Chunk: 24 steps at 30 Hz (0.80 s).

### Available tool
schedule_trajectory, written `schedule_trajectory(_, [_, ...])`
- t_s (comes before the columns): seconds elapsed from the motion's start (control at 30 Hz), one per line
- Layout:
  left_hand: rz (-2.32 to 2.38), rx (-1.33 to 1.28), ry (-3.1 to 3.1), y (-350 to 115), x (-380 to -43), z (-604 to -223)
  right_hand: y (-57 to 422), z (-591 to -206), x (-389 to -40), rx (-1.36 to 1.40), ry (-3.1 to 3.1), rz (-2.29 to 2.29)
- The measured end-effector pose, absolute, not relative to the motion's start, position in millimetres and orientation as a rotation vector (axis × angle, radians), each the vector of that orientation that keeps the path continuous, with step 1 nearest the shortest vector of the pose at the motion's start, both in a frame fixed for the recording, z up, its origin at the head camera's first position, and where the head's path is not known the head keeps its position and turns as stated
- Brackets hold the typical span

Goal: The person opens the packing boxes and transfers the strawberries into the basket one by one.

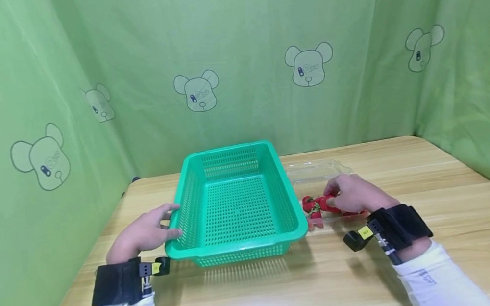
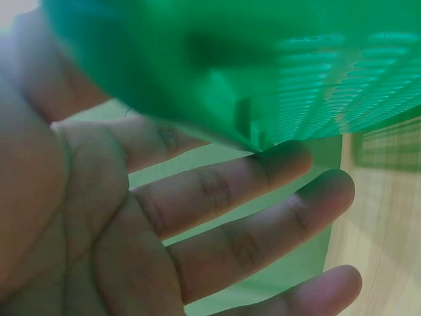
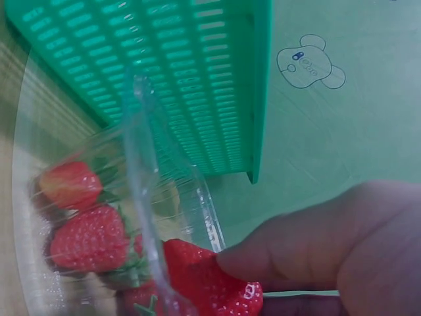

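left hand [image 1: 143,230]: fingers extended, resting against the green basket [image 1: 236,247] at its rim, apparently to steady it.
right hand [image 1: 350,193]: grasping a strawberry [image 3: 204,283] between thumb and finger, a pinch that should suit soft fruit.
fruit position: at the clear container [image 3: 141,151], beside the basket; whether lifted, cannot tell.
obstruction: basket wall stands between the hands; green curtain [image 1: 246,118] behind.

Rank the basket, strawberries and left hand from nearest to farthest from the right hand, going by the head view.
1. Strawberries: at the right hand's fingers, right of the basket.
2. Basket: in the middle, left of the strawberries.
3. Left hand: at the basket's left rim.
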<state>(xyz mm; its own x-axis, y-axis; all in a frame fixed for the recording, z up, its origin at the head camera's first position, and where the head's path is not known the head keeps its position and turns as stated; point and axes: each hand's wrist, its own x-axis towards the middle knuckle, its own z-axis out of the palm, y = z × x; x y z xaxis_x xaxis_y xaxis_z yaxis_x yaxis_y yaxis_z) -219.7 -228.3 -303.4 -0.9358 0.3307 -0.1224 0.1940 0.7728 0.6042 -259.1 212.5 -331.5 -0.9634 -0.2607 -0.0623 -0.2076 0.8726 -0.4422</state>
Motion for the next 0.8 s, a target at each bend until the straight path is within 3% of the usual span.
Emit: schedule_trajectory(0.8, [0.915, 0.368, 2.756, -228, -221, -304, 206, -313, -247, -0.442, 2.997, -0.698])
